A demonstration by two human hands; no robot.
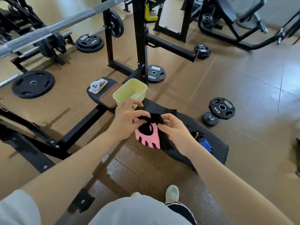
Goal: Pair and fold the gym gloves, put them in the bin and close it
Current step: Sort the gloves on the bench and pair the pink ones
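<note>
A pink and black gym glove hangs above the black bench, fingers pointing down toward me. My left hand grips its black wrist end on the left, and my right hand pinches the same end on the right. A black glove hangs behind the pink one. Another glove, blue and black, lies on the bench just right of my right wrist. The pale green bin stands open on the bench beyond my hands. Its brown lid lies flat to its left.
A phone in a case with a grey charm lies at the bench's far end. Weight plates, a dumbbell and rack frames stand on the brown floor around the bench. My shoes are below.
</note>
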